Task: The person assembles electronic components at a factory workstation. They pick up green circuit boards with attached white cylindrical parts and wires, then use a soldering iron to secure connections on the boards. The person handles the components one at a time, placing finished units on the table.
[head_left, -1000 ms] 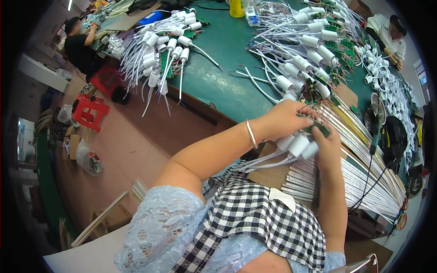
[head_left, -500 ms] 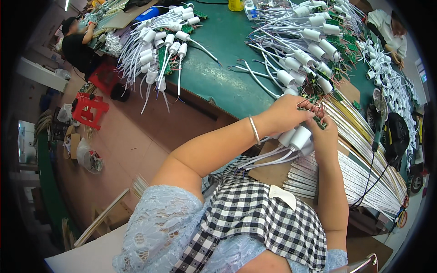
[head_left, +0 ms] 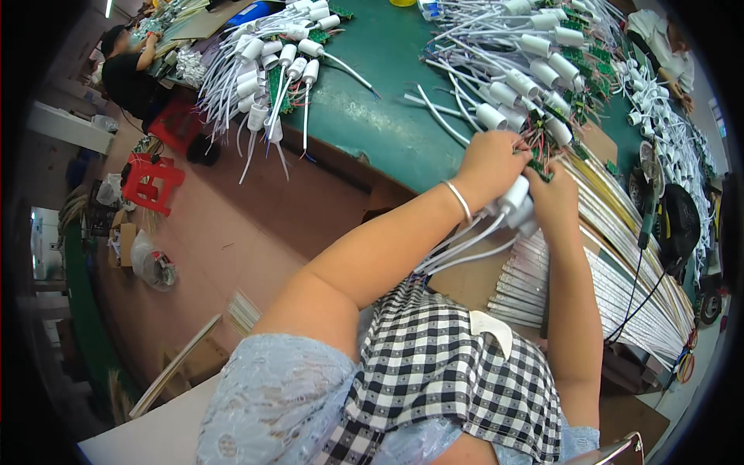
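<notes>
My left hand (head_left: 496,161) is closed, with its fingertips pinched together at the left end of a small green circuit board (head_left: 540,171). Exactly what those fingertips grip is too small to make out. Across from it my right hand (head_left: 559,200) holds the board between thumb and fingers. Just below the hands hang several white cylindrical lamp caps (head_left: 514,194), partly hidden by the hands, their white cables (head_left: 465,246) trailing toward my apron. Beyond my fingers a big heap of similar white caps (head_left: 521,82) with cables, thin red wires and green boards covers the green table (head_left: 364,132).
Long thin strips (head_left: 612,287) fan out beside my right forearm. A black tool with a cord (head_left: 676,225) lies at the right. Another cap bundle (head_left: 249,81) overhangs the table's left edge. A red stool (head_left: 153,182) stands on the floor. Two people work farther off.
Both hands have moved slightly away from my body, over the edge of the heap. The hanging caps have shifted along with them, and the view has tilted a little.
</notes>
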